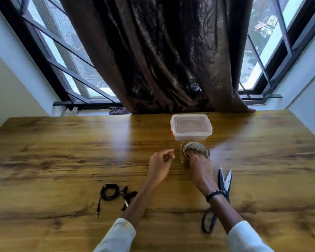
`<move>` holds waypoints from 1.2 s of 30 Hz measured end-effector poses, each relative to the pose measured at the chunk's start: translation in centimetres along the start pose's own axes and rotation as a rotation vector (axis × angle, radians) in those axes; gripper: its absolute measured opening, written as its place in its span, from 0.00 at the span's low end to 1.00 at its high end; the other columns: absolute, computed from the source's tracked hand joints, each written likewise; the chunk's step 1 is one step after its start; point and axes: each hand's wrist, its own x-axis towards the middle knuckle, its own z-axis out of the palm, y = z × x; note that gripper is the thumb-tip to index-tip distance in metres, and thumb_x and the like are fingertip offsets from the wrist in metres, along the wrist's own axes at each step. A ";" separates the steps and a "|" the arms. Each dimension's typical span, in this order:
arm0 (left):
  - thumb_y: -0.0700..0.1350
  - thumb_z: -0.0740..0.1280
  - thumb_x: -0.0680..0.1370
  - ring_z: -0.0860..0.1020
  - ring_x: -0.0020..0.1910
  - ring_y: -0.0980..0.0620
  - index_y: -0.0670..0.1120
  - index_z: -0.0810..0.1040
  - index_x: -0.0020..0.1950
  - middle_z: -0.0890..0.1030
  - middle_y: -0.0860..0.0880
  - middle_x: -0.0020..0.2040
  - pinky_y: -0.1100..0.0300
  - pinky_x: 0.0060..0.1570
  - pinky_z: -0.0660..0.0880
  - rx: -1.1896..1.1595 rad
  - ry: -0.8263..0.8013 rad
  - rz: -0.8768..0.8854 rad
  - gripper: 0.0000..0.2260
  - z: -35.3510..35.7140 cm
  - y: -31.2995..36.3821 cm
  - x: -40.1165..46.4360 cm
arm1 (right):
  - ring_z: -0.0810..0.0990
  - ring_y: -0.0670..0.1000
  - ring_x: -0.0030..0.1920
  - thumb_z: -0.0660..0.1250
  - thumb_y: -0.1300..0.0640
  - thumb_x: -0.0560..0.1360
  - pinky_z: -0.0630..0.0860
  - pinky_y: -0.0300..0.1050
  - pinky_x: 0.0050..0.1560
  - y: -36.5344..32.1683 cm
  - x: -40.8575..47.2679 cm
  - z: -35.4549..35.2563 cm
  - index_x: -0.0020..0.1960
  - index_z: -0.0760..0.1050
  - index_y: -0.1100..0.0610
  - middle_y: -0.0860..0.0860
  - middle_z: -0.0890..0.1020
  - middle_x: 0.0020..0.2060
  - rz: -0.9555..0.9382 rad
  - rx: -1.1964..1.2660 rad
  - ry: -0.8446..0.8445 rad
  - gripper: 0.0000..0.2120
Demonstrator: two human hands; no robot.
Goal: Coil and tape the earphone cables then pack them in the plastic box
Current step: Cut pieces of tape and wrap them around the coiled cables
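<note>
White shirt sleeves enter at the 6 o'clock edge of the view, one on each forearm, above a brown wood-grain table [62, 160]. A beaded black bracelet [213, 194] circles the right wrist.

Black-handled scissors with bright steel blades [224, 188] lie on the table at 5 o'clock from the view centre, blades slightly parted and pointing toward 12 o'clock, partly covered by the right forearm.

A coiled black earphone cable [109, 192] lies on the table at 7 o'clock, just beside the left forearm. Its plug end trails out of the coil toward 6 o'clock. The earbud ends lie at the 3 o'clock side of the coil, close against the forearm; motion blur hides their detail.

The left hand [161, 163] hovers above the table near the centre, fingers curled loosely inward. Whether it holds anything cannot be determined.

The right hand [198, 164] sits just beside the left, at its 3 o'clock, the two apart. Its fingers reach into and grip a brownish roll of tape [195, 148], which is blurred.

A clear rectangular plastic box with its lid on [191, 127] stands at 12 o'clock from the roll, near it, close to the far table edge.

Beyond the table, a dark brown curtain [162, 51] hangs in front of a black-framed window [62, 57].
</note>
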 end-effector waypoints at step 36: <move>0.47 0.68 0.77 0.77 0.49 0.64 0.48 0.82 0.57 0.83 0.53 0.54 0.75 0.49 0.72 0.236 -0.009 0.331 0.10 -6.3 0.9 -7.5 | 0.83 0.55 0.51 0.70 0.57 0.75 0.81 0.53 0.50 -2.6 -12.7 0.5 0.56 0.81 0.50 0.55 0.84 0.50 0.050 1.346 -0.213 0.11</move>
